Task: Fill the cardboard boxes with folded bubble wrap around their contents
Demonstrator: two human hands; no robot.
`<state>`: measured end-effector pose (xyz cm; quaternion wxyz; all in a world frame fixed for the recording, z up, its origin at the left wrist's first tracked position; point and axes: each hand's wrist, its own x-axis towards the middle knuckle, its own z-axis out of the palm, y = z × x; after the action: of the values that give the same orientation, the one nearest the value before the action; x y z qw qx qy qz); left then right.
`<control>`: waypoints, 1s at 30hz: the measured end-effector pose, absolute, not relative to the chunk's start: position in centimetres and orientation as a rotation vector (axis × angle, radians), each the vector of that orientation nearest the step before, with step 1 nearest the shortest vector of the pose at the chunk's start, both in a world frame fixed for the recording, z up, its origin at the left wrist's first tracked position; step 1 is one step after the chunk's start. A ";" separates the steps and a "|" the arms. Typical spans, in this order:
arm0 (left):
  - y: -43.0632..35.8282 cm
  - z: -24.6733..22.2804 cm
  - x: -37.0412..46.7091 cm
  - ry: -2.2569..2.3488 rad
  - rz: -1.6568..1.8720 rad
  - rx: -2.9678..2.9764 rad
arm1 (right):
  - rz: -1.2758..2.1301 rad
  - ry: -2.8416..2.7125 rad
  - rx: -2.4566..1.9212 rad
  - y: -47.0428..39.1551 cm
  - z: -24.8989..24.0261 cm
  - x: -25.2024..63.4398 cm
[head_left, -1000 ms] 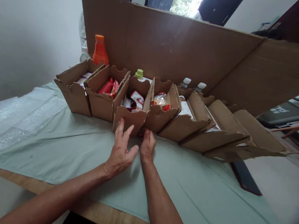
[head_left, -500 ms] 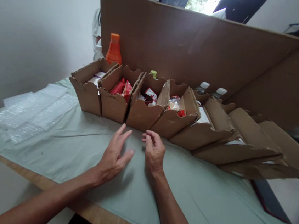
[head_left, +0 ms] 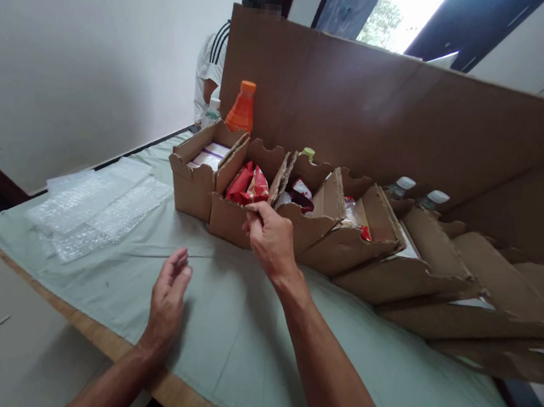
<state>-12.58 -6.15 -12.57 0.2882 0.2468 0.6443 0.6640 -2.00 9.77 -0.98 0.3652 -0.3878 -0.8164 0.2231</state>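
Note:
My right hand [head_left: 271, 236] is at the front edge of the second cardboard box [head_left: 226, 221] from the left. Its fingers are loosely bent and a little apart, with nothing seen in them. Just beyond the fingertips, red snack packets [head_left: 249, 185] lie inside that box. Low over the green cloth [head_left: 211, 320], my left hand [head_left: 169, 293] is held on edge, fingers extended and empty. The leftmost box [head_left: 190, 188] holds white packs with a purple stripe [head_left: 210, 154].
Clear bubble-wrap sheets [head_left: 102, 202] lie at the left. More cardboard boxes [head_left: 376, 273] lean in a row to the right. An orange bottle [head_left: 243, 108] and clear bottles stand behind them, before a tall cardboard panel [head_left: 360, 103]. A person [head_left: 212, 68] is behind it.
My right hand has moved forward to the second box's front edge. My left hand has drawn back and left. The view has shifted, so the boxes appear lower and further right.

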 end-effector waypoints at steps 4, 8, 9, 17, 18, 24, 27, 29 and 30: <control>-5.4 -12.7 -13.9 1.538 2.074 0.341 | 0.668 -2.136 -0.839 2.8 -0.6 2.1; -5.6 -12.1 -13.9 1.475 2.175 0.307 | 0.670 -2.128 -0.850 -2.6 0.5 9.3; -5.9 -12.0 -13.6 1.483 2.157 0.365 | 0.649 -2.109 -0.882 -3.2 0.7 11.4; -10.4 -12.0 -8.7 1.296 1.922 0.725 | 0.623 -1.804 -1.143 -7.1 -2.7 25.3; -10.8 -11.9 -8.3 1.306 1.868 0.743 | 0.665 -1.828 -1.150 -8.0 -3.9 25.8; -10.7 -10.2 -6.1 1.459 1.712 0.900 | 0.514 -2.023 -1.384 -10.8 -11.2 23.0; -9.5 -9.7 -4.6 1.386 1.701 0.961 | 0.363 -1.893 -1.472 -8.6 -11.4 21.8; -8.0 -9.7 -3.5 1.325 1.686 0.992 | 0.340 -1.833 -1.471 -6.2 -10.3 22.2; -7.0 -9.7 -3.0 1.289 1.675 1.014 | 0.351 -1.818 -1.473 -4.9 -9.7 22.6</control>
<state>-2.98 -7.04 -9.70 0.3881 0.3988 0.5068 0.6585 22.63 -4.91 -9.75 0.3781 -0.5762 -0.7114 0.1374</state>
